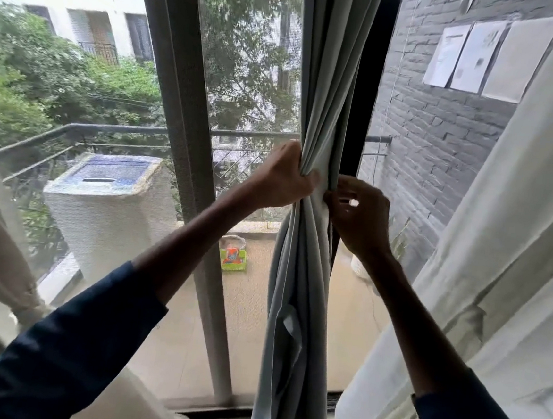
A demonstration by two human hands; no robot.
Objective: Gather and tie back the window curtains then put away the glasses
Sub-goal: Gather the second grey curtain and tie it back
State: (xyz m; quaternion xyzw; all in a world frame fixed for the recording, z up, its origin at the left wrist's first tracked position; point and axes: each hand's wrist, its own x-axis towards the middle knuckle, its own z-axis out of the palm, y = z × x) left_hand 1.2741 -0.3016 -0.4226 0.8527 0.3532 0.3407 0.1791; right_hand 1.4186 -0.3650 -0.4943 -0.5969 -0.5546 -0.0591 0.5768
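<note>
The left hand [284, 176] is closed around the bunched grey curtain [325, 96]. Just right of it, the right hand [358, 213] pinches the same curtain's edge with its fingertips [331, 202].

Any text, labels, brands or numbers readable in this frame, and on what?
No text can be read.
Three paper sheets on the grey brick wall: faint print, too blurred to read.
Washing machine on the balcony: no legible brand or label.
Green toy: no readable marking.
</note>
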